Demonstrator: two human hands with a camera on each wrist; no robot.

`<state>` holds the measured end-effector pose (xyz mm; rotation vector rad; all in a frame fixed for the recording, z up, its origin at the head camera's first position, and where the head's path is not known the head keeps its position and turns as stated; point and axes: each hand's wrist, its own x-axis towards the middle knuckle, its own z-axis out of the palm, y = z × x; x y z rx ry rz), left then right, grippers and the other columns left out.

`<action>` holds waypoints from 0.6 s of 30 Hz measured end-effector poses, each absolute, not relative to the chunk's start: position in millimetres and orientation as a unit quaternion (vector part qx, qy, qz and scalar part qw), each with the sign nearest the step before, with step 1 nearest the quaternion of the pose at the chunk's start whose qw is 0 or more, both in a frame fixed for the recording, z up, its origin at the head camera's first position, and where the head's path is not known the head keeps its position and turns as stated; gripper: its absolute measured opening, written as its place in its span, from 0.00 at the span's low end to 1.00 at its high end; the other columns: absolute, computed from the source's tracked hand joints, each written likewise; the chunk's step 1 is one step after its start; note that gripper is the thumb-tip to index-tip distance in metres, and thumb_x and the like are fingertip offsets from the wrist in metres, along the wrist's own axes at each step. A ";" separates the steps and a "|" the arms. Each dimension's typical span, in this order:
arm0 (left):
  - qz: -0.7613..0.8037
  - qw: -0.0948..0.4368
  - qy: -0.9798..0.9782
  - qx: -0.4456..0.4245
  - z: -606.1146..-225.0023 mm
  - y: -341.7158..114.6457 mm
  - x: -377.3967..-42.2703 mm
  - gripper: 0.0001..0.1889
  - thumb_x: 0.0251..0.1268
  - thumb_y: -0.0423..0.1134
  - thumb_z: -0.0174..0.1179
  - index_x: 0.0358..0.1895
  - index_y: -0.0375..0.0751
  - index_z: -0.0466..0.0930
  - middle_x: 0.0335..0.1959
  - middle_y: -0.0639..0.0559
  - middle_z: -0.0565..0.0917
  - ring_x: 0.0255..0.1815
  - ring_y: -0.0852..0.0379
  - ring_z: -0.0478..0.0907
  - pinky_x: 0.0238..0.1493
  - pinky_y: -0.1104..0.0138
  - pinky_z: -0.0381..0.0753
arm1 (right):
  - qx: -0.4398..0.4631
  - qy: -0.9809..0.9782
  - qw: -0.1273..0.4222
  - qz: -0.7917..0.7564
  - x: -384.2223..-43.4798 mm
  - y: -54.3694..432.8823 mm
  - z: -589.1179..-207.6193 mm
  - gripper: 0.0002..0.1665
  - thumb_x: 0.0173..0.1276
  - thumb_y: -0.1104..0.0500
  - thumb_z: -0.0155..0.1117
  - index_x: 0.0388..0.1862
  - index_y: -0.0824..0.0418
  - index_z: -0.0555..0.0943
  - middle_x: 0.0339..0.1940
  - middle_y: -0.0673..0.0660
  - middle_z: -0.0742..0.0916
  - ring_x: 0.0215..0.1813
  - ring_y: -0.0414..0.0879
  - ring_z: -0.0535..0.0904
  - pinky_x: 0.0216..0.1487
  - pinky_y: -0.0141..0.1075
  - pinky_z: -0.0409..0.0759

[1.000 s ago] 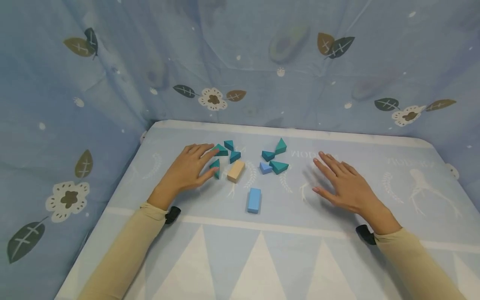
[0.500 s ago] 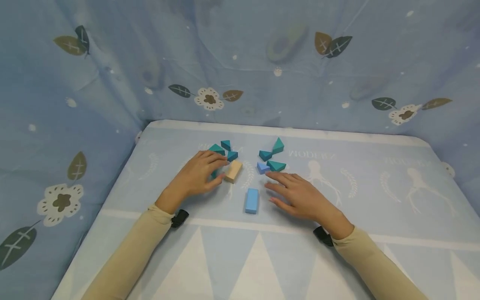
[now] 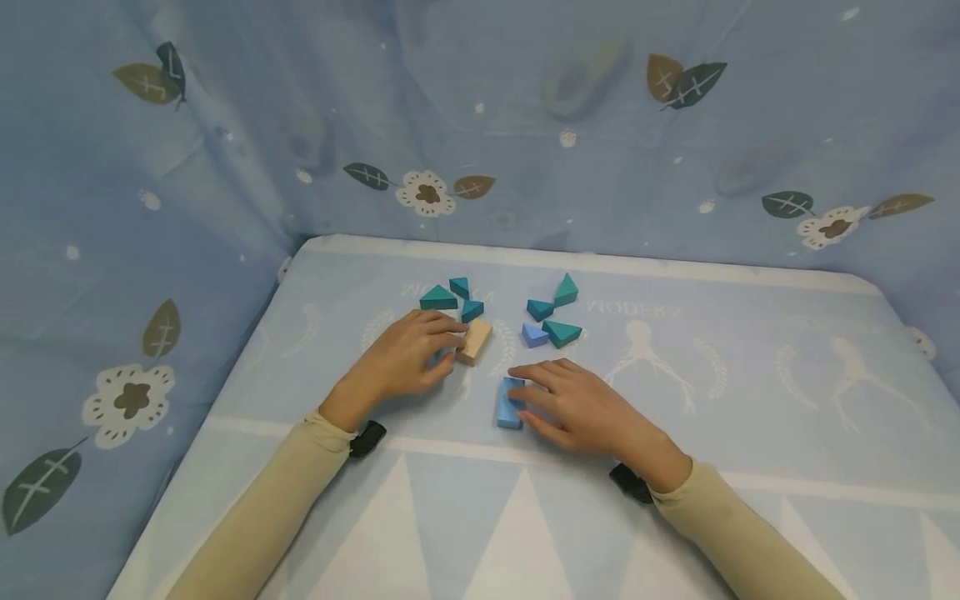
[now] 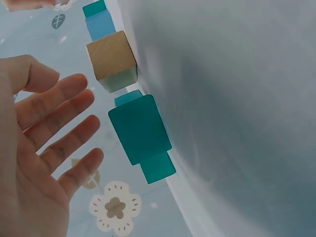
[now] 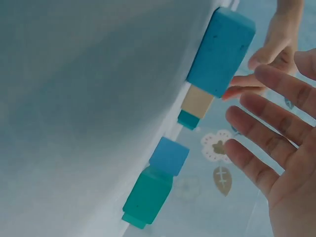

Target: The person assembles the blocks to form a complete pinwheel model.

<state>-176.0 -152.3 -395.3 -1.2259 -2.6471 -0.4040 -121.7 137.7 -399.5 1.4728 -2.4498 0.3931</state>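
My left hand [image 3: 397, 354] hovers just left of a plain wooden block [image 3: 478, 343], its fingertips at the block's edge in the head view. Seen from the left wrist, those fingers are loosely extended and hold nothing, with the wooden block [image 4: 112, 61] and a teal block [image 4: 140, 129] beyond them. Over a light blue rectangular block [image 3: 506, 412] is my right hand [image 3: 585, 407], fingertips overlapping its right side. In the right wrist view the fingers are spread and relaxed near the blue block [image 5: 221, 52]; whether they touch it I cannot tell.
Behind the left hand lie several teal triangular blocks [image 3: 438, 297]. A second cluster sits right of centre: several teal triangles [image 3: 562, 333] and a periwinkle triangle [image 3: 534, 335]. A patterned blue cloth [image 3: 480, 125] hangs behind the table [image 3: 735, 367].
My right hand has swept left from the table's right side to the light blue block. My left hand has shifted right to the wooden block, now hiding one teal triangle.
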 end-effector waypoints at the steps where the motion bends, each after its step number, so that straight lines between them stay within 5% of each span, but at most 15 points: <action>1: -0.138 0.096 -0.894 -0.415 -395.9 -151.6 -176.0 0.13 0.64 0.37 0.61 0.49 0.41 0.87 0.58 0.48 0.83 0.61 0.46 0.76 0.64 0.52 0.73 | 0.509 -0.840 0.129 0.137 -120.2 137.8 -399.5 0.16 0.72 0.51 0.59 0.52 0.55 0.84 0.58 0.56 0.83 0.56 0.50 0.81 0.57 0.46 0.79; 8: -0.133 0.092 -0.891 -0.424 -401.0 -149.7 -175.1 0.12 0.63 0.36 0.60 0.47 0.41 0.88 0.56 0.48 0.84 0.59 0.46 0.78 0.64 0.52 0.73 | 0.521 -0.833 0.118 0.143 -113.2 137.3 -402.7 0.15 0.73 0.50 0.58 0.45 0.54 0.88 0.51 0.53 0.86 0.52 0.47 0.82 0.56 0.43 0.79; 18: -0.149 0.095 -0.890 -0.420 -403.2 -148.9 -176.5 0.13 0.61 0.34 0.60 0.48 0.41 0.87 0.55 0.48 0.85 0.59 0.47 0.78 0.64 0.52 0.73 | 0.517 -0.839 0.101 0.134 -112.8 138.6 -403.5 0.16 0.73 0.50 0.58 0.49 0.56 0.87 0.52 0.53 0.87 0.56 0.46 0.82 0.61 0.45 0.78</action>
